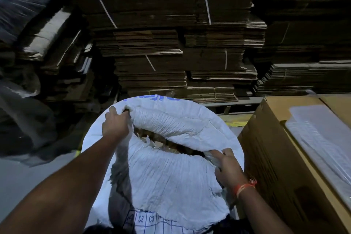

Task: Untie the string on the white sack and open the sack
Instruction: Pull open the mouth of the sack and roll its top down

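Left hand [115, 124] grips the far-left rim of the white sack [167, 180]; right hand [227, 167] grips the near-right rim, fingers curled over the fabric. The mouth [171, 142] gapes as a narrow slit over brownish contents; no string is visible. Pulling the rims evenly apart should widen it without tearing. A cardboard box [269, 157] stands just beside the sack's right.

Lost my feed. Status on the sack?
Left hand and right hand each grip the sack mouth. Mouth part open, brown contents showing. No string seen. Carton close on right, not blocking.
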`<state>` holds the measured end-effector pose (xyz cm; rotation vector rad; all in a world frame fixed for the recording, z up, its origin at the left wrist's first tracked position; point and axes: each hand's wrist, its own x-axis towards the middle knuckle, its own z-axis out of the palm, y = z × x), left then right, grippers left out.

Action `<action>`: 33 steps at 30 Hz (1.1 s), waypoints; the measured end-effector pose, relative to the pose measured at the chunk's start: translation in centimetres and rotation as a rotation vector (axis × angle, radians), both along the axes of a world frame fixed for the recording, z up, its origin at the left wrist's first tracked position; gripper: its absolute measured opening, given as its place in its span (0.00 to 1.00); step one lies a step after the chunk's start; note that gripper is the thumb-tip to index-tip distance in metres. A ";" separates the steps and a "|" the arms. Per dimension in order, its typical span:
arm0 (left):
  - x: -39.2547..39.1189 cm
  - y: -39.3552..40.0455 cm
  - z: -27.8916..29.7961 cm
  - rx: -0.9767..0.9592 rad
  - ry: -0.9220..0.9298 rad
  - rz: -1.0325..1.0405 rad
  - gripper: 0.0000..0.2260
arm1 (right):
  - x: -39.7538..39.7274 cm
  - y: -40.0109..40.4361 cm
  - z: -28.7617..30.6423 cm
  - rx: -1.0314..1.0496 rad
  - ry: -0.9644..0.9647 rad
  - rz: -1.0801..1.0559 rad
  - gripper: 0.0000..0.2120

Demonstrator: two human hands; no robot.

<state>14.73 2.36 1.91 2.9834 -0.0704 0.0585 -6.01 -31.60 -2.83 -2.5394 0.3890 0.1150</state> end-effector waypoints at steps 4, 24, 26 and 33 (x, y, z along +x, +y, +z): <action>-1.6 -1.6 0.8 0.054 -0.153 0.007 0.10 | 0.4 0.6 0.8 -0.002 -0.071 0.052 0.26; -10.4 0.0 -4.9 0.353 0.159 -1.117 0.08 | 21.9 2.8 1.7 -0.326 0.073 0.482 0.12; -10.1 1.1 -5.8 0.327 0.124 -1.155 0.08 | 24.1 0.3 0.3 -0.098 0.115 0.344 0.08; -10.1 -0.4 -0.4 -0.129 -0.088 -0.679 0.12 | 20.6 1.4 2.7 -0.228 0.015 0.375 0.17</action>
